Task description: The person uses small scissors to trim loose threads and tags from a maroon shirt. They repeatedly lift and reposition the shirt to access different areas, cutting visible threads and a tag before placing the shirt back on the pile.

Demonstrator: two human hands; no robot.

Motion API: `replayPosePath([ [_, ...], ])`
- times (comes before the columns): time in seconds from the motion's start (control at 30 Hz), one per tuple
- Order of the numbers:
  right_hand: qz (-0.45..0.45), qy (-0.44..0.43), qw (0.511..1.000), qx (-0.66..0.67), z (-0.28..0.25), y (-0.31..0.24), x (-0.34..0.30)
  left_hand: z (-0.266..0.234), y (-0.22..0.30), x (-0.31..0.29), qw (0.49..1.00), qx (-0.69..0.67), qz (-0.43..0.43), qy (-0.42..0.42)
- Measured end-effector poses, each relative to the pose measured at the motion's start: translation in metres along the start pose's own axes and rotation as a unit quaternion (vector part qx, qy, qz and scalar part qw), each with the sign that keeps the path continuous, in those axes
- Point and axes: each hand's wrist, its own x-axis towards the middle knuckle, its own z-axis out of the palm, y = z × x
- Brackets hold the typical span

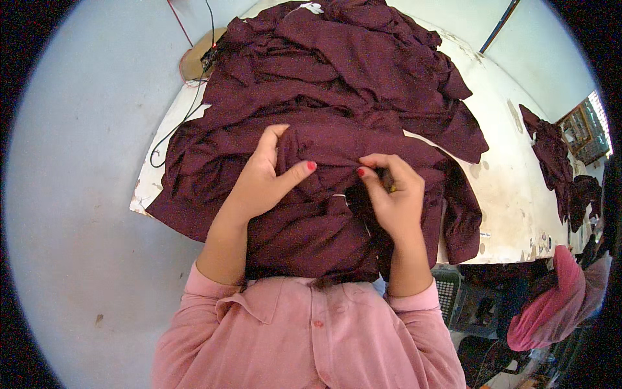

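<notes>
Pinching the maroon cloth (321, 138) with the right hand (397, 194), thumb and index tips together on it. Resting the left hand (262, 185) on the same cloth, thumb on top, index stretched away from the body; thumb and index well apart, can't tell whether clamped on a layer.

Key relation: cloth between both hands, to the right of the left hand, just left of the right fingertips. Creased left to right there, roughly across the body. Right hand nearer to the gathered spot, already touching; left thumb short of it, aimed toward it.

Can't see the rest of the left fingers, lost behind palm and cloth. Can't make out the small yellow item (391, 187) in the right hand, mostly covered by curled fingers. Showing a thin white edge (340, 196) just below the crease, too small to identify.

Further out: merging into a heap (337, 58) of the same colour on the table (508, 214); dark on dark and grainy, can't tell one piece from the next. Cut off at the top of the view. Left of the heap, a black cable (166, 137). Far right, more hanging cloth (552, 165) and a pink bundle (544, 311), bent and dimmed by the lens rim
</notes>
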Motion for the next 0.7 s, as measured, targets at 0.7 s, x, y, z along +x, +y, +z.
replayPosePath([
  [0.7, 0.09, 0.135, 0.984, -0.078, -0.025, 0.023, 0.003, -0.015, 0.01, 0.001, 0.997, -0.027, 0.042, -0.063],
])
